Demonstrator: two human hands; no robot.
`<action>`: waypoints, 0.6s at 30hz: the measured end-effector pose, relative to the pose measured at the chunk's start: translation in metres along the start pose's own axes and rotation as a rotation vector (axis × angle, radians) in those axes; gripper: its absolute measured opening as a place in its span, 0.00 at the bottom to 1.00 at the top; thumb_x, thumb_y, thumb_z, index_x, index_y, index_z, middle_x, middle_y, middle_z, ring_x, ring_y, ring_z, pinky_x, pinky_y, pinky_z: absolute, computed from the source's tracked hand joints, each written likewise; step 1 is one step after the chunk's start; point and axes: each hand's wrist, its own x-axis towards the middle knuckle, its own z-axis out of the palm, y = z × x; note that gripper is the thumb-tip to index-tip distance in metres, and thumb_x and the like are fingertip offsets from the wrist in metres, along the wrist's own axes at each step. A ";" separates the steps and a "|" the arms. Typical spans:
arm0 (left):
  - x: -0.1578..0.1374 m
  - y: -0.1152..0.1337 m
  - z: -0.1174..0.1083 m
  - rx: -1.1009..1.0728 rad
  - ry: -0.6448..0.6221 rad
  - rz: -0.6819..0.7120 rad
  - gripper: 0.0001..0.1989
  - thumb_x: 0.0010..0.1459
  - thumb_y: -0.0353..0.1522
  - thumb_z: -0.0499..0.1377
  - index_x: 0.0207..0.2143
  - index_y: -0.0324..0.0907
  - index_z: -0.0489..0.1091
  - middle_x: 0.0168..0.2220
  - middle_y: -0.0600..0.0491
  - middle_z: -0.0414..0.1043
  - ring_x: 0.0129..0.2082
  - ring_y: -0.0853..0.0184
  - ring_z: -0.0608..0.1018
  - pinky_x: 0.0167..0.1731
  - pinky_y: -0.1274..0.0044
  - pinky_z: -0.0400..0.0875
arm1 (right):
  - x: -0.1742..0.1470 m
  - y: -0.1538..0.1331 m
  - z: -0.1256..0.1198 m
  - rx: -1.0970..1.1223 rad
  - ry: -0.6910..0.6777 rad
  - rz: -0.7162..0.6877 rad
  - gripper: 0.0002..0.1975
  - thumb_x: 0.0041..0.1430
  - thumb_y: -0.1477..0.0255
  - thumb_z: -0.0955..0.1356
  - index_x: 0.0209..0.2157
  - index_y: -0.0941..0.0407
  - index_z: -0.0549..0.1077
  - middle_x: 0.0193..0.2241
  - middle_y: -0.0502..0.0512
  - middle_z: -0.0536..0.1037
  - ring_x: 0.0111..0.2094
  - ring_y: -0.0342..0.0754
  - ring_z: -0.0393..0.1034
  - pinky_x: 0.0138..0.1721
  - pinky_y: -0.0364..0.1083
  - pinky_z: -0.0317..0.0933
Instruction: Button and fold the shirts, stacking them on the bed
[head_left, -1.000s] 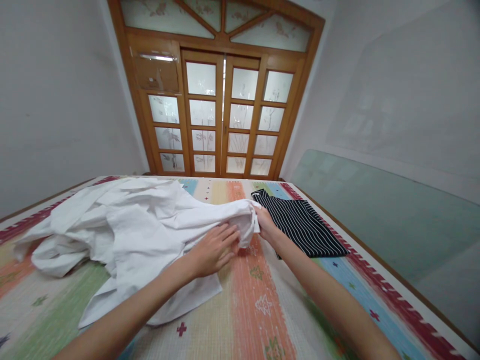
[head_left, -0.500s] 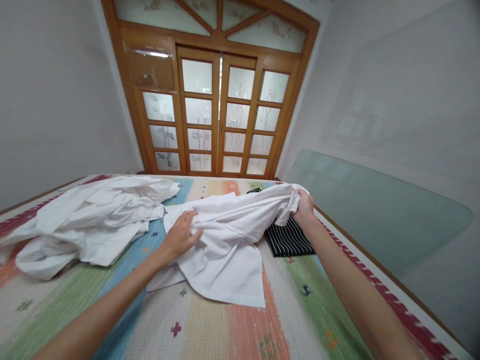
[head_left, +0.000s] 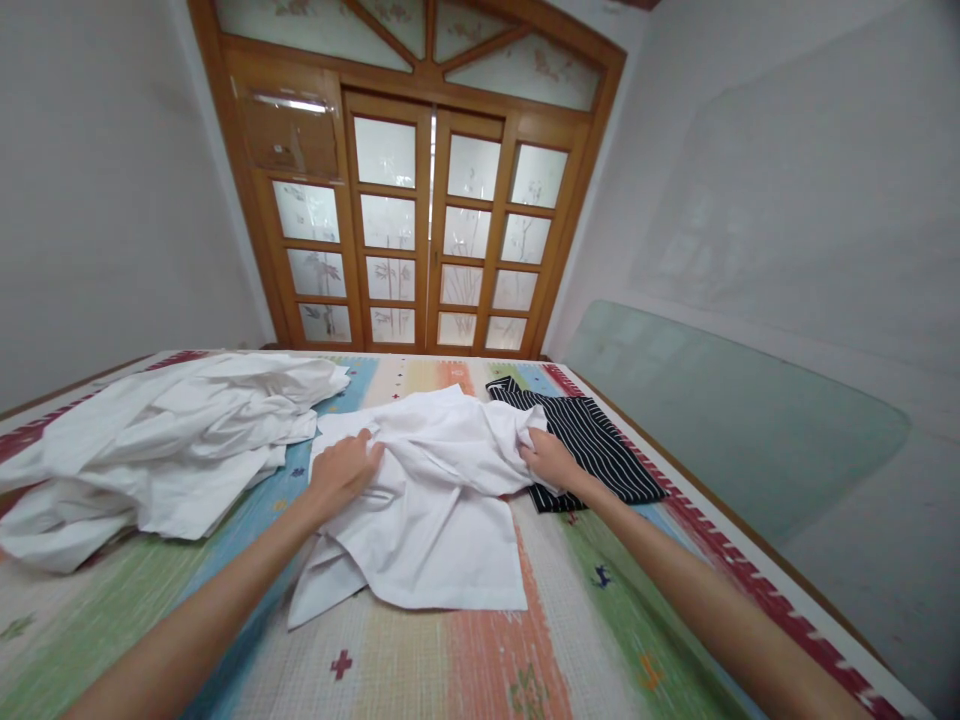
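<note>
White garment (head_left: 450,540) spread on the patterned bedspread (head_left: 412,660)
Left hand (head_left: 341,472) curls onto its left side, grip unclear; right hand (head_left: 551,460) clutches its right end — fabric likely light, soft, limp, best held by edges. Alongside lie black striped cloth (head_left: 604,445) and a white pile (head_left: 180,430); beyond, wooden doors (head_left: 386,188) — no writing legible.

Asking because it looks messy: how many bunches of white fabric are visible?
2: a crumpled white fabric heap at left and a wrinkled white fabric piece between left hand and right hand. The heap may hide more.
</note>
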 end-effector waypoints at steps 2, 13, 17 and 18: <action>0.009 -0.015 0.000 0.052 0.108 -0.063 0.28 0.64 0.42 0.39 0.50 0.35 0.69 0.49 0.35 0.73 0.48 0.47 0.76 0.43 0.62 0.68 | 0.003 -0.007 -0.005 0.062 0.040 -0.026 0.09 0.61 0.73 0.62 0.37 0.59 0.73 0.39 0.64 0.79 0.41 0.53 0.72 0.44 0.46 0.59; 0.022 -0.074 0.042 0.225 -0.011 -0.026 0.31 0.63 0.44 0.42 0.56 0.29 0.65 0.59 0.29 0.64 0.61 0.43 0.65 0.54 0.58 0.62 | 0.002 -0.085 0.038 0.108 -0.246 -0.411 0.27 0.61 0.56 0.66 0.54 0.61 0.70 0.55 0.69 0.72 0.56 0.63 0.65 0.57 0.57 0.54; 0.018 -0.064 0.049 0.094 -0.114 0.079 0.33 0.60 0.41 0.48 0.63 0.31 0.56 0.67 0.29 0.51 0.68 0.41 0.53 0.60 0.50 0.51 | 0.005 -0.115 0.056 0.122 -0.203 -0.459 0.37 0.55 0.52 0.70 0.60 0.61 0.65 0.59 0.71 0.68 0.60 0.66 0.59 0.59 0.60 0.51; 0.016 -0.059 0.050 0.012 -0.141 0.117 0.35 0.59 0.41 0.50 0.65 0.32 0.53 0.67 0.29 0.50 0.68 0.41 0.51 0.61 0.48 0.49 | 0.007 -0.121 0.060 0.157 -0.210 -0.472 0.38 0.52 0.54 0.71 0.59 0.60 0.66 0.59 0.70 0.68 0.60 0.66 0.59 0.59 0.60 0.51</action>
